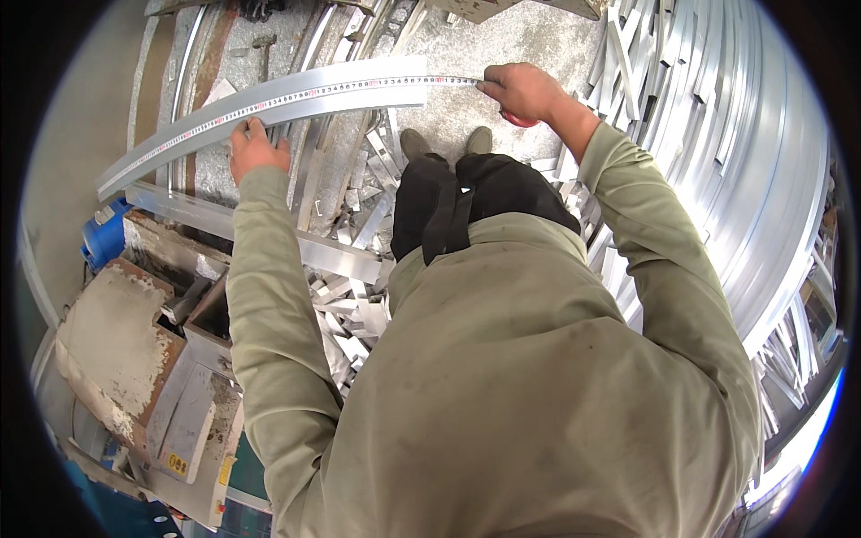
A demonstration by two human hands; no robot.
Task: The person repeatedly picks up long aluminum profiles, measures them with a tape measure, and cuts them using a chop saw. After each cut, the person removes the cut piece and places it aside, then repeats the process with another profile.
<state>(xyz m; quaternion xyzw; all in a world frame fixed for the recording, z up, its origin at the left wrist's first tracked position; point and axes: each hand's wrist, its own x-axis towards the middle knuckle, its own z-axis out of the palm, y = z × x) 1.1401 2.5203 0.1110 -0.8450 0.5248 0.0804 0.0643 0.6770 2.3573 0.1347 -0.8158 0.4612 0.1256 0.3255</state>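
Observation:
A long silver aluminium profile [359, 100] lies across the upper left, one end at its right. Along its top runs a tape measure's extended blade [305, 93], white with dark and red marks. The blade reaches past the profile's right end to my right hand [525, 92]. That hand is closed around the tape measure's case [518, 119]; only a red part shows below the fingers. My left hand [258, 152] grips the profile's near edge, fingertips on top close to the blade. The blade's far end, toward the profile's left tip, is too small to make out.
Long aluminium profiles [717, 170] are stacked on the right. Metal offcuts [345, 332] litter the floor around my legs. At the left stands a worn machine [117, 350] with a blue motor [106, 235]. A hammer [264, 54] lies beyond the profile.

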